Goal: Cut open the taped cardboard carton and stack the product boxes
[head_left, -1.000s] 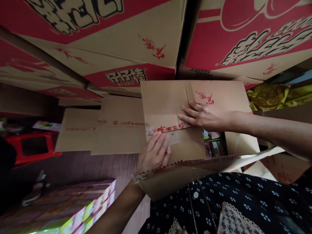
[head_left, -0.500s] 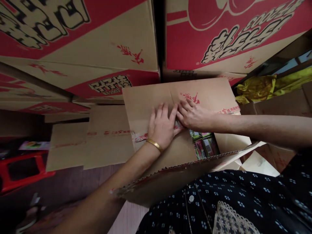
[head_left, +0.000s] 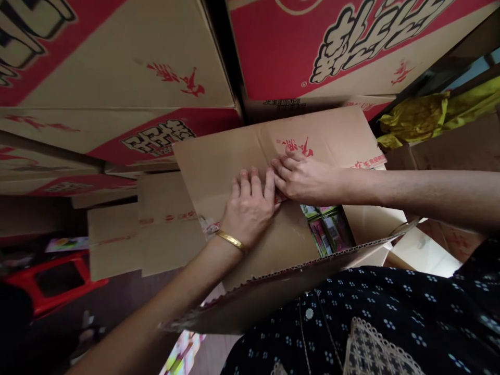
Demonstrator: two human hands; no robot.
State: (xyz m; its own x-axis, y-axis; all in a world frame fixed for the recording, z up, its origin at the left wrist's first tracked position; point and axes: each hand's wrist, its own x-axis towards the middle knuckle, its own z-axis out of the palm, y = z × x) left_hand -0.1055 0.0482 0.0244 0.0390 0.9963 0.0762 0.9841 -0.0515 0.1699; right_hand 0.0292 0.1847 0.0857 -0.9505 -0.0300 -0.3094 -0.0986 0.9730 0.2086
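Observation:
My left hand [head_left: 250,208], with a gold bangle at its wrist, lies on the brown cardboard flap [head_left: 219,164] of a carton, its fingers stretched out. Close against it is my right hand [head_left: 299,177], its fingers slightly bent and pressing on the same flap. Red print and a strip of printed tape show on the cardboard around my hands; the right thumb is hidden. Through a gap in the flaps, small green and pink packets [head_left: 332,232] are visible inside the carton. Another flap [head_left: 281,281] stands raised between the carton and my body.
Large red-and-brown cartons [head_left: 183,62] are stacked beyond the flap. To the left are flat cardboard flaps [head_left: 164,224] and a red plastic stool [head_left: 58,284]. A crumpled yellow bag [head_left: 414,122] lies at the right.
My view has shifted a little, and the stacked cartons appear farther left. Both hands stay on the flap, close together, and sit slightly farther left in the picture.

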